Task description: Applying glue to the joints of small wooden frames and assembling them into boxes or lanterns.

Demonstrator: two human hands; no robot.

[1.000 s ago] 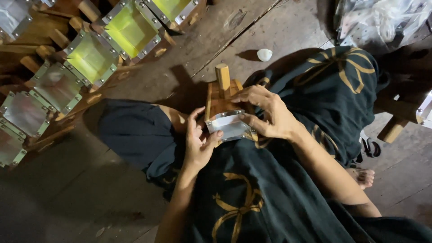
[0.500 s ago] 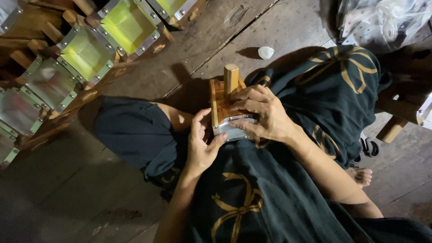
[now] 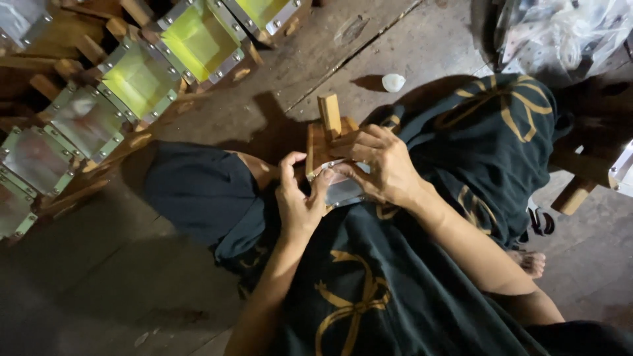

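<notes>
Both hands, left (image 3: 298, 206) and right (image 3: 384, 169), grip the wooden frame (image 3: 324, 142) between them.

- Left hand (image 3: 300, 204) is on the near edge of a small wooden frame piece (image 3: 324, 142) resting in the lap, thumb pressed on its shiny metal-edged panel (image 3: 343, 191).
- Right hand (image 3: 386, 165) wraps over the same piece from the other side, fingers curled on the wood.
- One wooden peg sticks upright out the top.
- Row of similar frames with yellow-green panels (image 3: 138, 82) lies on the plank floor (image 3: 409, 39) off to the left.
- Small white lump (image 3: 393, 82) sits on the floor just beyond the knee.
- Crumpled clear plastic (image 3: 560, 33) top right.
</notes>
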